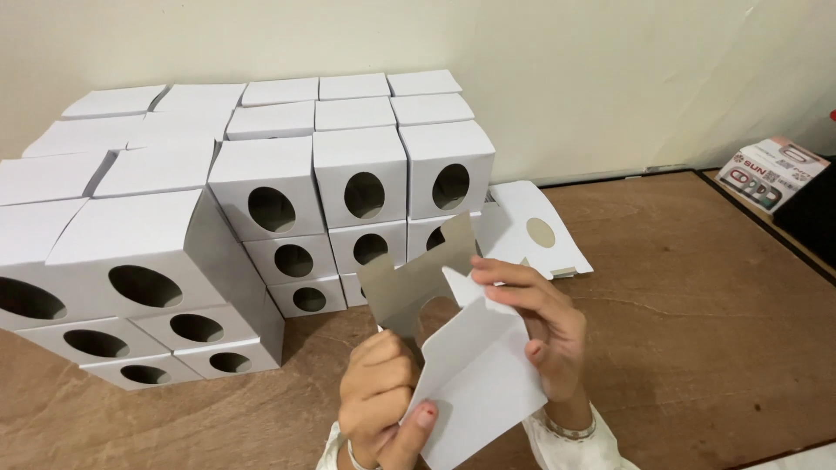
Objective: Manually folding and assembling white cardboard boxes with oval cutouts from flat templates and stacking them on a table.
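A flat white cardboard box blank (475,383) with a grey inner side is held up over the wooden table (697,331), partly folded. My left hand (379,396) grips its lower left edge with the thumb on the white face. My right hand (540,318) holds the upper right part, fingers curled over a flap. The grey flap with a cut-out stands up toward the stacked boxes.
Several folded white boxes with oval holes (361,187) are stacked in rows against the wall, a nearer stack (139,278) at left. More flat blanks (535,231) lie behind my hands. A small printed carton (773,171) sits at the far right.
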